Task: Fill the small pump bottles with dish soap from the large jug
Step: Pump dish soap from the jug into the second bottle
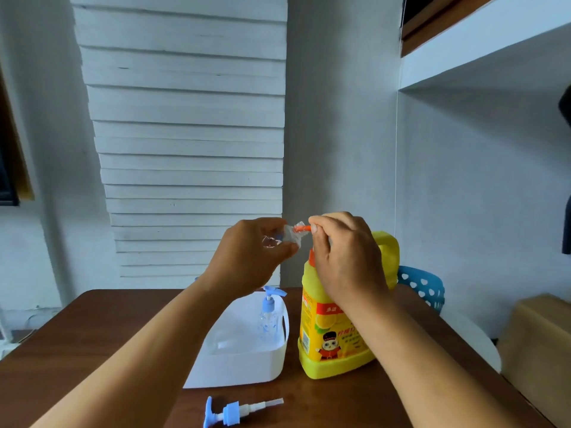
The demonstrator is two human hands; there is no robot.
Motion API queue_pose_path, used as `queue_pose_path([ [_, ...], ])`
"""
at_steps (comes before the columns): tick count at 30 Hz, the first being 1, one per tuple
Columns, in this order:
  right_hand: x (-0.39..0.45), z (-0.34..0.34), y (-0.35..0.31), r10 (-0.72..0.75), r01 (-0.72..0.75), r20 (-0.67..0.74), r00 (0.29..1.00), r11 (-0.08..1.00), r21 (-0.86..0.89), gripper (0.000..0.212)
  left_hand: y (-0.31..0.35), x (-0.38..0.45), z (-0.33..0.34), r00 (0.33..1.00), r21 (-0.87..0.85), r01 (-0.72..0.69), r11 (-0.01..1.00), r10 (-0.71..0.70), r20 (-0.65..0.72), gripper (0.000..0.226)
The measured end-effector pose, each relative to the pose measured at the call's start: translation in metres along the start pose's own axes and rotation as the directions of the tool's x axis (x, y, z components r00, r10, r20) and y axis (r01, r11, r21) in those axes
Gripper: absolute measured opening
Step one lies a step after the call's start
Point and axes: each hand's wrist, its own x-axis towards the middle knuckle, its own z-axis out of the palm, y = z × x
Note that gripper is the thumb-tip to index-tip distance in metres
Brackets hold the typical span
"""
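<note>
Pump head [237, 410], blue and white with its dip tube attached, lies on its side at the near edge of the brown wooden table [92, 341], well clear of both forearms. Just behind it stands a white plastic tub [244, 366], and inside the tub, toward its far right corner, a small clear pump bottle [268, 319] stands upright with its blue pump fitted. Immediately right of the tub, near it but whether touching cannot be told, the large yellow dish soap jug [327, 344] stands upright on the table, its label facing the camera and its yellow handle at the back.

Above the tub and jug, both hands are raised. Left hand [247, 257] has its fingers curled around a second small clear bottle [284, 237], held tilted with its open neck pointing right toward the jug's top. Right hand [346, 257] sits over the top of the jug, fingers bent, with thumb and forefinger pinching an orange spout [301, 228] that meets the mouth of the held bottle. The hand hides most of the jug's neck; only a strip of orange shows below the fingers. Whether soap is flowing cannot be told.

Behind the jug, past the table's far edge, a blue perforated basket [423, 287] shows in part. A cardboard box [537, 350] stands to the right of the table. Farther back, a white wall and a panel of white horizontal slats [191, 134] fill the background.
</note>
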Motion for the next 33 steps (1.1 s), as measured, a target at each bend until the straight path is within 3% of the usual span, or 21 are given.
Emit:
queue_pose_path([
  [10,0.013,-0.005,0.002,-0.034,0.038,0.113,0.993,0.999,-0.035,0.023,-0.001,-0.001,0.001,1.000,-0.027,0.021,0.999,-0.022,-0.016,0.023],
  [16,-0.005,0.005,0.003,-0.016,0.016,-0.030,0.999,1.000,0.005,0.023,-0.006,-0.004,0.005,1.000,-0.061,0.019,0.998,-0.020,-0.005,0.022],
  [26,0.011,-0.007,0.001,-0.045,0.049,0.094,0.995,0.998,-0.039,0.022,-0.004,-0.007,0.003,0.998,-0.116,0.067,0.991,-0.065,0.017,0.019],
  [33,-0.005,0.002,0.005,-0.015,0.015,-0.024,1.000,1.000,-0.012,0.028,-0.003,-0.007,0.004,0.998,-0.096,0.055,0.994,-0.053,0.015,0.020],
])
